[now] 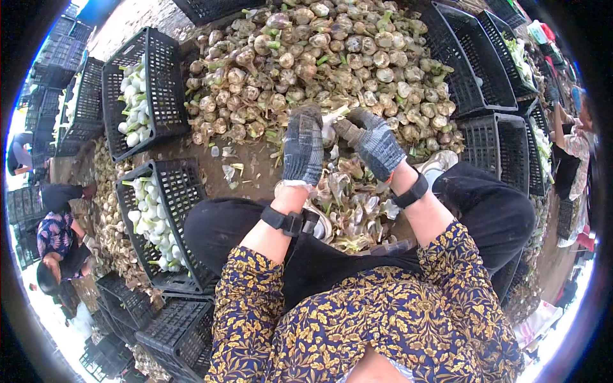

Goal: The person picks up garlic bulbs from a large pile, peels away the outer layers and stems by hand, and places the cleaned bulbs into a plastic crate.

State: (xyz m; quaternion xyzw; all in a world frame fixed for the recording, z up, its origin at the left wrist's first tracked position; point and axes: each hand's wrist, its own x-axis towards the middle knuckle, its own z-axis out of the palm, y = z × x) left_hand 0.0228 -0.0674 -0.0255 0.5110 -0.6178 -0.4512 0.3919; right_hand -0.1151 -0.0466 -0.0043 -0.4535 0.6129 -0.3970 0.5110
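Observation:
Both hands wear grey knitted gloves and meet at the near edge of a large heap of unpeeled garlic bulbs (319, 57). Between them is a pale garlic bulb with a stem (329, 126). My left hand (303, 145) has its fingers closed along the bulb's left side. My right hand (373, 142) pinches at the bulb's stem from the right, its fingertips dirty. Loose garlic skins (351, 201) lie on the ground below the hands, between my shoes.
Black crates of white peeled garlic stand at the left, one upper (167, 89) and one lower (175, 185). More black crates (482, 143) line the right. A person (57, 236) sits at far left; another person (578, 147) is at far right.

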